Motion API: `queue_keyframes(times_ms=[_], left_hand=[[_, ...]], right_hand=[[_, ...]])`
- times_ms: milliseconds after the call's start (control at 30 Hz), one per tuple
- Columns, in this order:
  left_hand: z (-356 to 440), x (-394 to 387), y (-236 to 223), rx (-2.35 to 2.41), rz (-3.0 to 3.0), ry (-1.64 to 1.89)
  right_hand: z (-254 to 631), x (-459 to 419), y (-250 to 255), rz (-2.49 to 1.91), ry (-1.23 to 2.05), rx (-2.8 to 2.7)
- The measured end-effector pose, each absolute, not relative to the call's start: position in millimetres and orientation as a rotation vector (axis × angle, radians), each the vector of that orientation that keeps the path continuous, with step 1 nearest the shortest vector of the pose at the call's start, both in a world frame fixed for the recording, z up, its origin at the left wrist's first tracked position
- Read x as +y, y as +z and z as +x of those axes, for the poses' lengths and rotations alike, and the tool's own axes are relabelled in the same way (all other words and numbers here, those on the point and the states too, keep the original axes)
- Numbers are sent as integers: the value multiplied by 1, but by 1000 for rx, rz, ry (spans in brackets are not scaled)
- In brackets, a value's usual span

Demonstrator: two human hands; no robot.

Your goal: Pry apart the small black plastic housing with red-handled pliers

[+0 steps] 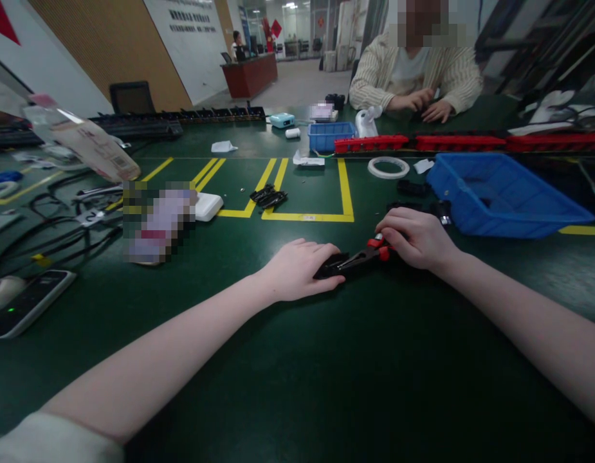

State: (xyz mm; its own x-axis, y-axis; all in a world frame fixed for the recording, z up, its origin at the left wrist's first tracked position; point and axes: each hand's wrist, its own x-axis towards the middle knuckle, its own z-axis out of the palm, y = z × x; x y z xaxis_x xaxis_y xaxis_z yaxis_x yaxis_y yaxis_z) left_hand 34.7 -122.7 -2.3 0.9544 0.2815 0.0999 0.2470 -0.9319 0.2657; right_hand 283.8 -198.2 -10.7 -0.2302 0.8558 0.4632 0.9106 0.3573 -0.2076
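Note:
My right hand (pixel 417 238) is closed round the red handles of a pair of pliers (pixel 362 258), whose dark jaws point left. In my left hand (pixel 302 270) is a small black part (pixel 332 265), gripped between thumb and fingers just above the table. The tips of the pliers meet this black part at its right end. Much of the part is covered by my left fingers, so its exact kind does not show. Beyond my hands, several black pieces (pixel 269 197) lie in a small heap on the yellow tape lines.
A blue bin (pixel 500 199) stands to the right, with a tape roll (pixel 388 168) beyond my right hand. Leftward are a phone (pixel 159 228), a white case (pixel 208 207), a bottle (pixel 89 141) and black cables (pixel 51 206). A person (pixel 417 71) sits opposite behind red strips (pixel 461 143).

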Motion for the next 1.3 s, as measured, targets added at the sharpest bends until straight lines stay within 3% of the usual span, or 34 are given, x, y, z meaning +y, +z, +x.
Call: queue_keyframes(times_ms=[1300], left_hand=[[32, -121, -2, 334, 2819, 233]], right_hand=[[283, -197, -11, -1522, -215, -2159]])
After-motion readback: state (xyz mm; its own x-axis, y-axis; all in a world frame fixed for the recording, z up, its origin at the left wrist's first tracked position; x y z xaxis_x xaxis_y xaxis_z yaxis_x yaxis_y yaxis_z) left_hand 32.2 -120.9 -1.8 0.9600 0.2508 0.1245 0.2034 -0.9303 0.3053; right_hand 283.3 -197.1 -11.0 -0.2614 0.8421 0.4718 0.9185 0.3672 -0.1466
